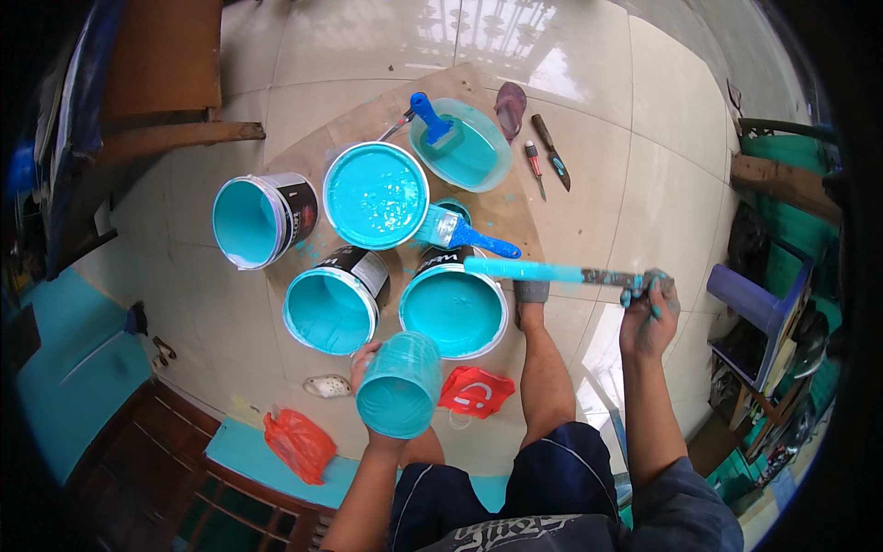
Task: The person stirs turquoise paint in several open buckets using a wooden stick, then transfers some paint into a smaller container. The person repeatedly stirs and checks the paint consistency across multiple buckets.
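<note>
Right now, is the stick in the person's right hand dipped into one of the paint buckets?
No. The right hand holds the paint-coated stick level above the bucket, its tip clear of the paint.

Glossy pale tile floor (pixel 368 37) catching window glare far beyond the fingers; brown wooden bench (pixel 166 74) well off to their left; blue plastic stool (pixel 759 308) just right of them, green crates (pixel 791 221) behind it

Left hand (pixel 368 361) and right hand (pixel 647 304) both closed, gripping.
</note>
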### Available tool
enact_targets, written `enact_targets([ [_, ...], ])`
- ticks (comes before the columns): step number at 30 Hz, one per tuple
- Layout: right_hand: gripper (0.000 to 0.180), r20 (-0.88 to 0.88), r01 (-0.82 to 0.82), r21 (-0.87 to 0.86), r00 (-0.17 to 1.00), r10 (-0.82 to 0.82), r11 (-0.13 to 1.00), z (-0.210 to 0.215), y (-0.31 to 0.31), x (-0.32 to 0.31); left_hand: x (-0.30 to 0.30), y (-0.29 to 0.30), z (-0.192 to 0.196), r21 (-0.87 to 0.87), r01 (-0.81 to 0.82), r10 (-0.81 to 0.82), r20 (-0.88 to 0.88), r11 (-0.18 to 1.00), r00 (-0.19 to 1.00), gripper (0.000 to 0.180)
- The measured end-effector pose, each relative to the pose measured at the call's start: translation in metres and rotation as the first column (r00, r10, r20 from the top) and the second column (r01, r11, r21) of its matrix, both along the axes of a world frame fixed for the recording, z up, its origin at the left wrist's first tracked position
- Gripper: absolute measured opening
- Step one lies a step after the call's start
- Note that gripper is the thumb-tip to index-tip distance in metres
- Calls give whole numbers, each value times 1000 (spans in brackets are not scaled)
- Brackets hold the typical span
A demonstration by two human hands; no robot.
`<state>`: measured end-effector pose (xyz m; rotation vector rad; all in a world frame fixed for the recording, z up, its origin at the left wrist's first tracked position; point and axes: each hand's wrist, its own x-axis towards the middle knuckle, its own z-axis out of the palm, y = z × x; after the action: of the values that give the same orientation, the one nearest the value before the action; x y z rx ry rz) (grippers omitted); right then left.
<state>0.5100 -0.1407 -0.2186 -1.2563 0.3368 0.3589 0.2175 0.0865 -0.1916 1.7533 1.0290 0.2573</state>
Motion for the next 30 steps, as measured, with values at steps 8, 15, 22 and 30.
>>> enact_targets([
  [8,18,242,-141,-131,955,170,981,-43,56,47,-5,-32,-6,-34,-4,6,75,999,997,80],
  [15,15,395,-341,-260,817,421,904,-44,80,57,-26,-34,-9,-67,-8,20,188,998,982,98],
  [22,14,421,-434,-302,738,527,849,-35,94,59,-45,-32,-10,-26,-16,19,146,1000,989,103],
  [30,12,462,-531,-406,583,668,744,-24,114,64,-50,-41,-10,-36,-26,31,141,999,990,103],
])
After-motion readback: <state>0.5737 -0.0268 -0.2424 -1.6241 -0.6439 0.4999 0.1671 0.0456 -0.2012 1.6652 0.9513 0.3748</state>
